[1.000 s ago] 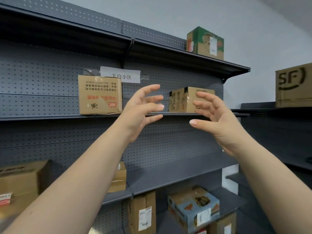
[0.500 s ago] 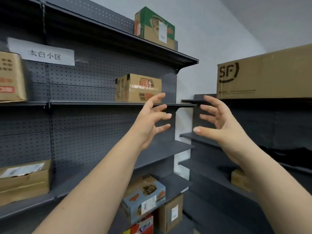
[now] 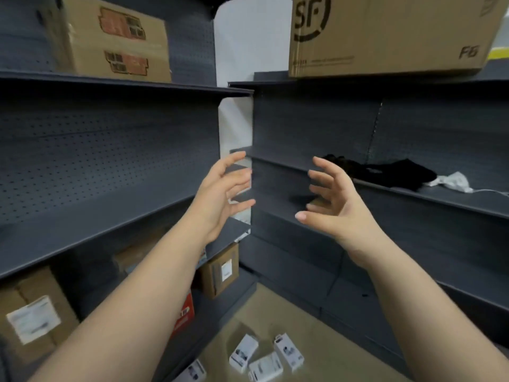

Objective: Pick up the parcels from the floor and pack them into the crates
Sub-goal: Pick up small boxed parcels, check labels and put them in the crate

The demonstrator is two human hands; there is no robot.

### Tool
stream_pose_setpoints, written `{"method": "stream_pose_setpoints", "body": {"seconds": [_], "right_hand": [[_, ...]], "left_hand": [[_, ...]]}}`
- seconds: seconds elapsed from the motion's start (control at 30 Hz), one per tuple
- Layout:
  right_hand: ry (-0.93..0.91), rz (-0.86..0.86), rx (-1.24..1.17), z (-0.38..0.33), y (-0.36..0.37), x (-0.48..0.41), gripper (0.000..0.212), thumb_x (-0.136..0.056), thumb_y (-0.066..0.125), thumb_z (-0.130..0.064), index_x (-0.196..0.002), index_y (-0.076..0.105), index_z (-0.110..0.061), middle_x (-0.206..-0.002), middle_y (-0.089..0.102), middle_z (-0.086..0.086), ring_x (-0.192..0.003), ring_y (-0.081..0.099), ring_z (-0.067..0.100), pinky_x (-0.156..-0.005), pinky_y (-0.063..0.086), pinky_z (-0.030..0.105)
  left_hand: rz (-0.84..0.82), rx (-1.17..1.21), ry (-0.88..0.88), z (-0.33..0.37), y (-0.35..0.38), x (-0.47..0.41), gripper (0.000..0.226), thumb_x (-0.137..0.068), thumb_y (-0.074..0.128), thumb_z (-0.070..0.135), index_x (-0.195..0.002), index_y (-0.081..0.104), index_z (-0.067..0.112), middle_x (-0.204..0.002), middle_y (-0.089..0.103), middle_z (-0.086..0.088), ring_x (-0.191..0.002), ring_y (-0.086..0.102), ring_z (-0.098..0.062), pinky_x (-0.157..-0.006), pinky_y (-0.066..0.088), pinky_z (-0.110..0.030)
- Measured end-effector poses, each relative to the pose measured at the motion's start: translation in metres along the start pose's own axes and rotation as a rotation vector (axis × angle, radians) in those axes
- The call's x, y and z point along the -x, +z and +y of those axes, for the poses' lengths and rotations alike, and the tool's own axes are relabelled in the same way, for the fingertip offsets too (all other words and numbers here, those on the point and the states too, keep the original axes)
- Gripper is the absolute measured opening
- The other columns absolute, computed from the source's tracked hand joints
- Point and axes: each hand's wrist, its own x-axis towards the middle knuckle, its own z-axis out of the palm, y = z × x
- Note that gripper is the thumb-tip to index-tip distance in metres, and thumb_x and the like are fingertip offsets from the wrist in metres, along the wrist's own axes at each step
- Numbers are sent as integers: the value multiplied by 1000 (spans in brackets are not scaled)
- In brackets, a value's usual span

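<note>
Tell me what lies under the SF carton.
The SF carton rests on the top shelf. On the next shelf down lie a black bundle and a crumpled white wrapper. The right hand covers the bundle's left end.

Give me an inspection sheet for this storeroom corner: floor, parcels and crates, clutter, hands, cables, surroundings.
Surface: tan floor, partly in view between the shelf units.
Job's things: several small white parcels lie on the floor near the bottom edge; crates: nothing seen.
Clutter: black fabric and a crumpled white item on the right shelf.
Hands: left hand and right hand raised, fingers spread, holding nothing.
Cables: thin white strand beside the crumpled item; unclear if a cord.
Surroundings: grey shelving; SF carton up top; taped carton on the upper left shelf.
</note>
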Motion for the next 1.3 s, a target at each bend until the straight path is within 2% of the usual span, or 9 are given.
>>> {"method": "stream_pose_setpoints", "body": {"seconds": [0.1,0.2,0.4,0.57,0.67,0.8,0.97,1.17,1.3], "right_hand": [[73,81,6,33,-7,5,74,-75,83,-5,-128,55,-48,-140,51,-18,-133,46,7,-109,46,40],[124,135,26,65,-9,2,66,-76,83,-5,-124,61,-44,-136,55,-20,-132,47,6,-108,47,41],[186,132,16,121,7,-42,75,-77,81,-4,-134,53,-42,-139,55,-12,-132,48,5,-107,47,40],[234,166,-101,161,27,-103,81,-78,77,3,-141,45,-39,-136,58,-4,-127,53,9,-84,52,17],[277,191,-101,193,34,-130,83,-73,82,-5,-140,46,-40,-137,58,-5,-127,54,10,-87,52,22],[339,266,-150,235,34,-155,84,-63,86,-12,-131,52,-46,-135,60,-6,-128,55,13,-99,50,34],[439,293,-309,284,17,-170,95,-50,94,-18,-133,55,-42,-136,61,-4,-129,55,17,-109,45,50],[471,190,-302,346,-13,-200,92,-47,97,-30,-129,58,-42,-134,63,-5,-128,56,17,-105,48,40],[517,57,-310,393,-42,-215,91,-50,97,-36,-131,57,-39,-135,62,-4,-129,54,14,-106,46,36]], "left_hand": [[-58,-19,-48,-36,1,-15,42,-83,69,19,-119,66,41,-131,63,-5,-124,59,-17,-89,59,-41],[-83,-65,-63,-71,-5,-37,45,-92,66,10,-128,64,37,-129,64,-4,-122,61,-15,-97,56,-43],[-153,-75,-93,-110,-24,-108,46,-94,64,8,-130,62,38,-129,63,-1,-122,61,-14,-94,57,-41],[-276,-99,-196,-128,-54,-176,53,-78,69,27,-126,63,47,-131,63,2,-122,60,-13,-96,56,-43],[-296,-97,-256,-151,-70,-215,52,-78,69,27,-125,64,48,-132,63,2,-123,59,-14,-98,55,-45],[-258,-52,-316,-189,-82,-261,44,-94,64,12,-130,63,39,-133,63,-1,-123,60,-16,-102,53,-49],[-188,-22,-350,-232,-78,-297,41,-93,62,10,-124,65,37,-133,63,-2,-125,59,-16,-101,52,-45],[-53,20,-404,-282,-62,-326,45,-75,65,22,-117,67,38,-129,66,0,-122,61,-17,-99,52,-40],[116,62,-429,-325,-47,-336,44,-73,66,18,-114,69,34,-129,66,-4,-123,60,-23,-99,53,-47]]}}
